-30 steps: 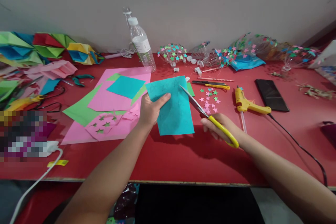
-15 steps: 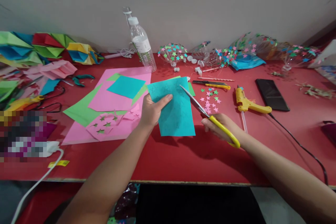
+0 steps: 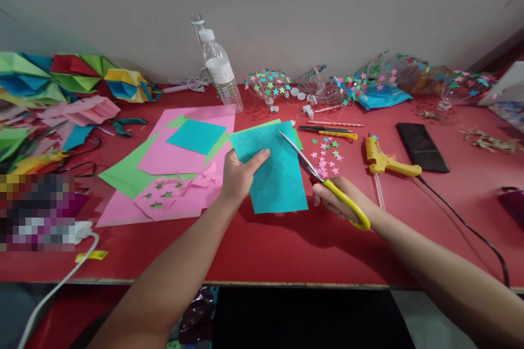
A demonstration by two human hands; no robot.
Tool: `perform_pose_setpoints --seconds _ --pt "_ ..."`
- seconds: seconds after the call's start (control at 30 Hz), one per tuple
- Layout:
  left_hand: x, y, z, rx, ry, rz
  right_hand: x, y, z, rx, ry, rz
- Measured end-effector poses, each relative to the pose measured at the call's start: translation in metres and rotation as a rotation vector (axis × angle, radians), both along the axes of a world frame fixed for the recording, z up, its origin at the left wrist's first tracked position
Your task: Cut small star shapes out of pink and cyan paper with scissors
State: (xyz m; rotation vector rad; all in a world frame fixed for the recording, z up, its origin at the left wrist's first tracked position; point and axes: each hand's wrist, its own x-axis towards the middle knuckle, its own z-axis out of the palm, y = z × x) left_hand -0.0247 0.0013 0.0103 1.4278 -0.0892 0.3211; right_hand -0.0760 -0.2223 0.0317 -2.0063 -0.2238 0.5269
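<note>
My left hand (image 3: 243,172) pinches a blue sheet of paper (image 3: 278,185), thumb on top and fingers hidden beneath it. Faint pencil outlines, some star-like, show on the sheet. Yellow-handled scissors (image 3: 341,196) are gripped in my right hand (image 3: 338,202), their blades pointing up and left across the sheet's right side. The blades look nearly closed; whether they cut into the paper I cannot tell. Small pink and green paper stars (image 3: 325,158) lie just beyond my right hand. To the left is pink paper with star-shaped holes (image 3: 164,193).
Behind the sheet lies a box cutter (image 3: 331,132). A yellow glue gun (image 3: 385,161) and a black phone (image 3: 423,147) sit to the right. A plastic bottle (image 3: 223,71) and star-covered clear pieces (image 3: 268,84) line the wall. Coloured paper (image 3: 126,174) covers the left.
The blue sheet's lower end has swung slightly right. The scissors and my right hand have shifted a little to the left; both holds stay the same.
</note>
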Motion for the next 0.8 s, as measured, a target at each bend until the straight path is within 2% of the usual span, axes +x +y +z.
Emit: perform_pose_setpoints --seconds 0.2,0.5,0.63,0.8 --pt "-0.003 -0.002 -0.001 -0.011 0.012 0.008 -0.002 0.004 -0.007 -0.014 0.01 -0.043" --pt "-0.001 -0.006 -0.005 -0.051 0.032 0.007 -0.001 0.006 -0.005 -0.042 0.045 -0.085" --pt "-0.002 -0.007 -0.004 -0.096 0.046 -0.001 0.001 0.001 -0.004 0.001 0.04 -0.015" --pt "0.0 -0.002 -0.002 -0.025 0.047 -0.016 0.004 -0.006 0.003 0.005 0.017 0.048"
